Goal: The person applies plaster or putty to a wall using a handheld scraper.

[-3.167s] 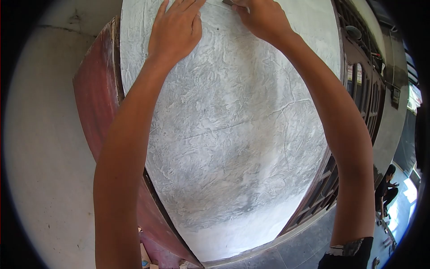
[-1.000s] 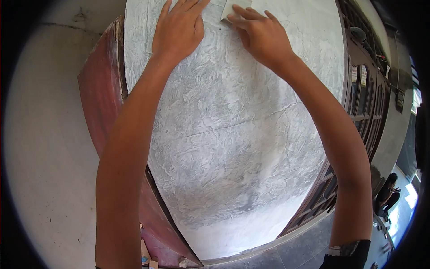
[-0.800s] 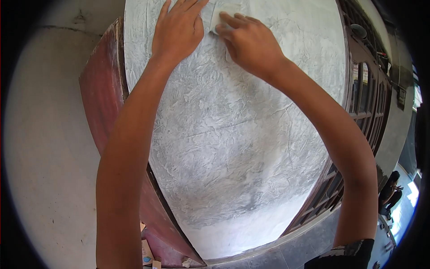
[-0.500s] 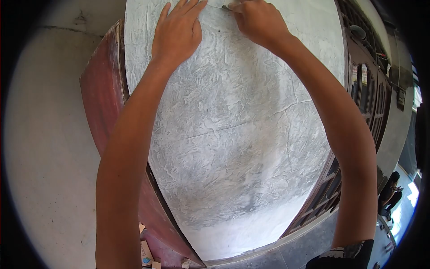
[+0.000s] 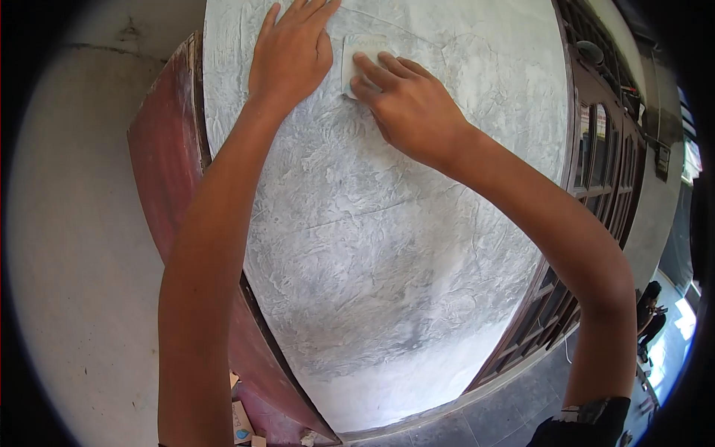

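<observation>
Pale sheet (image 5: pixel 354 51) lies flat on rough plastered wall (image 5: pixel 387 246) | right hand (image 5: pixel 406 108): fingers and thumb pin the sheet | left hand (image 5: pixel 290 52): released, palm flat on wall, just beside.

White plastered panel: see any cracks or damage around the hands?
Yes: a thin crack runs across the rough grey-white plastered panel, below the right hand pressing a pale sheet beside the flat left hand. Lower down the coat looks patchy, darker grey.
</observation>
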{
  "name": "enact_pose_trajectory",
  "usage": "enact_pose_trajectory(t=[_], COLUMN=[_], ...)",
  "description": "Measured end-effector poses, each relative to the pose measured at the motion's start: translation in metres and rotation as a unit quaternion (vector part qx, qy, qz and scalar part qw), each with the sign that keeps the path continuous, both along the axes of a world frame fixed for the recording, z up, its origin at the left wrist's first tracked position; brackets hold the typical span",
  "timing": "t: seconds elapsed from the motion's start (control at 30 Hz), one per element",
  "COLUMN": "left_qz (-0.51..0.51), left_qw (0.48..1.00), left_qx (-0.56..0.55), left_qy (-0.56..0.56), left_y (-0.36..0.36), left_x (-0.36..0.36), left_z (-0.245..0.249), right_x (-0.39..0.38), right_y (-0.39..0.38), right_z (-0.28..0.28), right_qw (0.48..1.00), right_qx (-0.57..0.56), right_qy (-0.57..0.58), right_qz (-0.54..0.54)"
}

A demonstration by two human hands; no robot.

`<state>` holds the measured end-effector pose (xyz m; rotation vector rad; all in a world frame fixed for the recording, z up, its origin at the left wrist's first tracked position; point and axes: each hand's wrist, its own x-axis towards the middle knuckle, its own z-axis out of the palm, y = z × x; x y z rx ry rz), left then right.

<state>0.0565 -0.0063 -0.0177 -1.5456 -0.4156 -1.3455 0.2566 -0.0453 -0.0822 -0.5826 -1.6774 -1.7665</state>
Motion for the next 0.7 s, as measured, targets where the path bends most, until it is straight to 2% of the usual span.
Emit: enact_pose_trajectory(t=[0.07,0.1,0.13,0.2,0.27,0.3,0.33,0.4,0.47,0.5,0.53,0.57,0.63,0.67,0.7], left_qz=[0.004,0.004,0.005,0.004,0.001,0.000,-0.003,0.004,0.011,0.011,0.012,0.015,0.013,0.012,0.010], left_qw=[1.000,1.000,1.000,1.000,1.000,1.000,1.000,1.000,1.000,1.000,1.000,1.000,1.000,1.000,1.000], left_qx=[0.001,0.005,0.013,0.014,0.006,0.005,0.006,0.004,0.001,0.003,0.007,0.008,0.000,-0.003,-0.007], left_qy=[-0.003,0.002,0.003,0.007,0.007,0.007,0.005,-0.003,-0.003,0.000,0.001,0.004,0.001,0.000,-0.005], left_y=[0.000,0.001,0.001,0.000,0.000,-0.001,-0.001,-0.001,-0.001,0.001,0.000,0.000,-0.001,-0.002,-0.002], left_x=[0.000,0.000,-0.001,0.000,-0.001,0.000,0.000,0.000,0.002,0.001,0.000,0.000,0.000,0.001,0.002], left_z=[0.000,0.000,0.001,0.002,-0.001,0.000,0.000,0.000,0.001,0.001,0.001,0.002,0.000,-0.001,0.000], right_x=[0.022,0.025,0.033,0.031,0.018,0.017,0.012,0.015,0.033,0.029,0.030,0.028,0.011,0.008,0.001], right_y=[0.018,0.004,0.002,0.002,-0.004,0.004,0.006,0.007,0.011,-0.003,-0.004,0.000,-0.005,0.008,0.007], right_z=[0.041,0.070,0.095,0.104,0.066,0.039,0.014,0.012,0.064,0.088,0.103,0.102,0.070,0.039,0.011], right_qw=[0.996,0.985,0.959,0.972,0.988,0.999,0.999,1.000,0.995,0.970,0.972,0.977,0.989,0.998,0.999], right_qx=[0.072,-0.063,-0.140,-0.119,-0.074,-0.010,-0.013,0.009,0.074,-0.104,-0.100,-0.094,-0.084,0.031,0.026], right_qy=[0.022,0.159,0.246,0.201,0.131,0.051,0.015,0.002,0.065,0.217,0.207,0.187,0.123,0.016,-0.001], right_qz=[0.047,0.029,0.026,0.037,-0.027,-0.003,0.047,0.017,0.014,0.019,0.047,0.026,-0.023,0.043,0.028])
